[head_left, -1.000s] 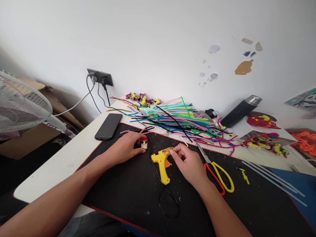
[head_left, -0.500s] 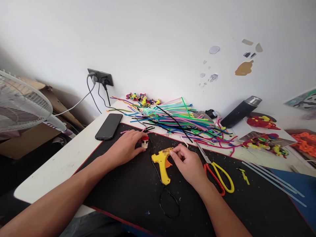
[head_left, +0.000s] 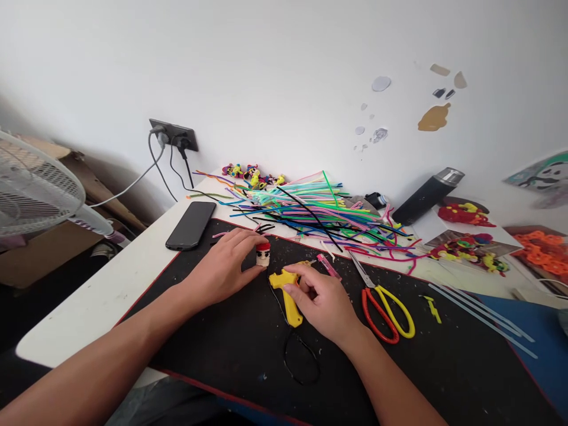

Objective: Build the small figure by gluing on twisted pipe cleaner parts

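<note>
Between the thumb and fingers of my left hand (head_left: 228, 262) is a small white figure (head_left: 263, 257) with a red top and dark eyes, held upright over the black mat (head_left: 222, 337). My right hand (head_left: 326, 299) is over the yellow glue gun (head_left: 290, 305), its thumb and fingers curled at the upper body; whether they grip it is hard to tell. The gun's thin black cord loops below it on the mat. Just beyond my right hand lies a pink tool (head_left: 329, 266).
Red-and-yellow scissors (head_left: 381, 307) lie right of my right hand. A phone (head_left: 190, 226) is at the left. Colourful pipe cleaners (head_left: 306, 207) are piled along the wall, with a dark bottle (head_left: 428, 195) beside them. Clear sticks (head_left: 483, 319) lie at the right.
My right hand has moved left and over the glue gun's body, uncovering the pink tool. My left hand still holds the figure. The view has shifted slightly.
</note>
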Motion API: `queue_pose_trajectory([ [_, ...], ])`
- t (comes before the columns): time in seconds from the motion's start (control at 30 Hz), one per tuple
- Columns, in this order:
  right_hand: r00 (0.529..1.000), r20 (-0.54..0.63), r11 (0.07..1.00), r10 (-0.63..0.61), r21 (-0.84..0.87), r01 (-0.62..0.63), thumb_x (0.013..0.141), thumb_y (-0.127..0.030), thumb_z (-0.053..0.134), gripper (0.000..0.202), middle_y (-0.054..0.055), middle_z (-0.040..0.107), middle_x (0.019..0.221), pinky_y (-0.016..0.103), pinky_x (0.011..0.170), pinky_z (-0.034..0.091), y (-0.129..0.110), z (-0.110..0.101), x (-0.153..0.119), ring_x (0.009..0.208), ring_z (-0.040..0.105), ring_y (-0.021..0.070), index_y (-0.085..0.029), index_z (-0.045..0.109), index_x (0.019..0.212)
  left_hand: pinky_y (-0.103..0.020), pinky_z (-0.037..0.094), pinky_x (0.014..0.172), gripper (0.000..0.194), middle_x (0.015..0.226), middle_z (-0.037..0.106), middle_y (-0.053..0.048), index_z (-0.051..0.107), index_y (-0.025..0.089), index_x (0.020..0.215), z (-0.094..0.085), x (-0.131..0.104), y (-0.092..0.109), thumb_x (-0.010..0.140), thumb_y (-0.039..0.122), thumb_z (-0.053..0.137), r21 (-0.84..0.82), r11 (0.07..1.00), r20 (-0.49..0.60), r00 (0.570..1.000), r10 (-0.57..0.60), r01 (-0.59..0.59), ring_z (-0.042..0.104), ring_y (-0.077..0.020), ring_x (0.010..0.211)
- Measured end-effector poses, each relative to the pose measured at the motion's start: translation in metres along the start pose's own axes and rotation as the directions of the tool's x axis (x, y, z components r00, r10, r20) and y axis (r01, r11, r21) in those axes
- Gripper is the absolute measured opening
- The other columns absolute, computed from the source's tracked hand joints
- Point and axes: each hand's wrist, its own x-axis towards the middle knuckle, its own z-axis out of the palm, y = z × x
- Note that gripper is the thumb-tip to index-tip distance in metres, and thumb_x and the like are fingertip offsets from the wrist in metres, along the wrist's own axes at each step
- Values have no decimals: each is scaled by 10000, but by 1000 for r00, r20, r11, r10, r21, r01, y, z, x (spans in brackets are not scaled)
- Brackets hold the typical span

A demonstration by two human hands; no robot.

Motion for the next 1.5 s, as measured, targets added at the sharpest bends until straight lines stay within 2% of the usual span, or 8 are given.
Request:
queue_pose_trajectory([
  [0.2,996,38,997,-75,19,74,1030,-451,621,442,-48,569,667,242,634,435,-2,4,-2,591,549,127,-234,660,1413,-470,492,1049,339,1256,688,-116,600,189,1291,1,-1,7,994,344,653,32,998,10,998,59,-59,596,-299,1189],
  [0.6,989,123,996,-85,17,83,1025,-506,628,523,-44,574,679,224,608,416,-7,4,-4,574,540,123,-260,614,1486,-505,482,1066,330,1279,680,-127,595,194,1306,3,-1,11,1012,340,625,0,996,37,995,88,-88,594,-305,1200],
  [1.5,982,185,999,-25,42,17,1010,-457,662,506,-64,558,691,227,610,389,-12,3,-2,588,520,122,-324,602,1494,-493,487,1051,326,1255,681,-125,612,194,1301,4,-2,11,1000,319,632,-16,996,45,995,93,-93,599,-296,1165],
])
